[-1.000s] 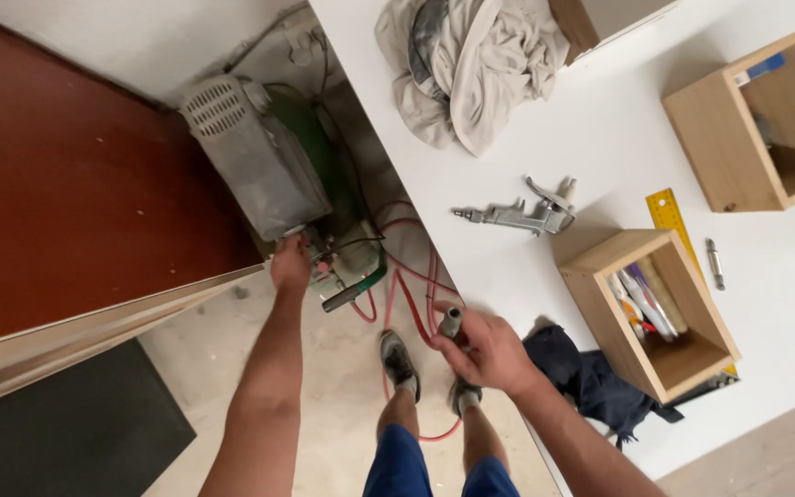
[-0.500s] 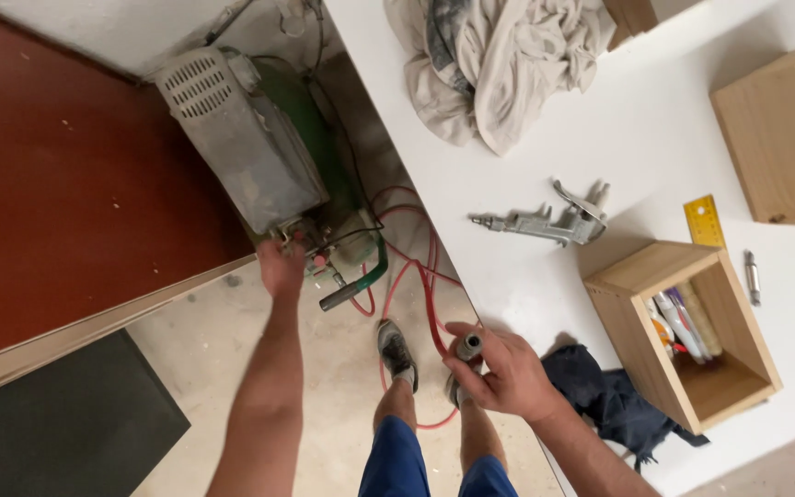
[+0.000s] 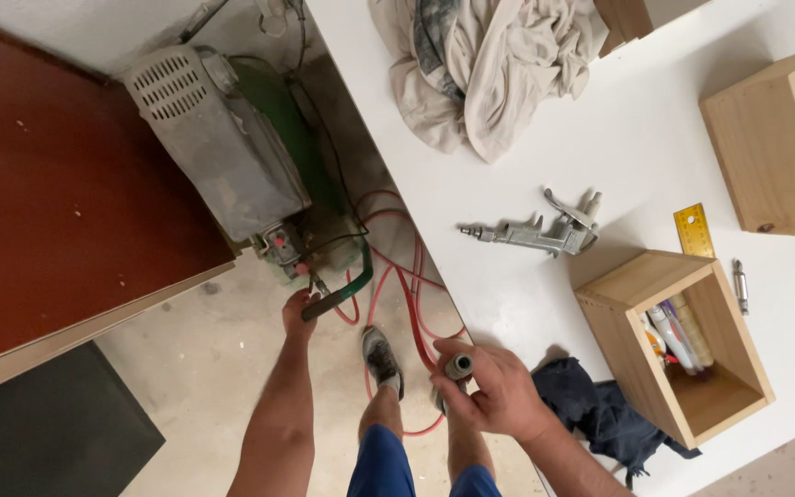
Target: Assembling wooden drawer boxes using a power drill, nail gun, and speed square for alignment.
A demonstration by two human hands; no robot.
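Your left arm stretched straight toward twelve o'clock, the left hand (image 3: 298,311) pinching a small fitting under the grey compressor (image 3: 218,147) on the floor. Your right hand (image 3: 494,387) was clenched around the metal end (image 3: 458,366) of the red hose (image 3: 413,308), which pointed toward eleven o'clock, at the edge of the white table (image 3: 637,156).

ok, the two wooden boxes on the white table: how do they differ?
The near wooden box by the right hand shows whole; the far wooden box runs off the right edge. The near one holds tubes and pens; nothing shows in the visible part of the far one. The yellow ruler lies between them. Both are light wood with one side open, on the white table.
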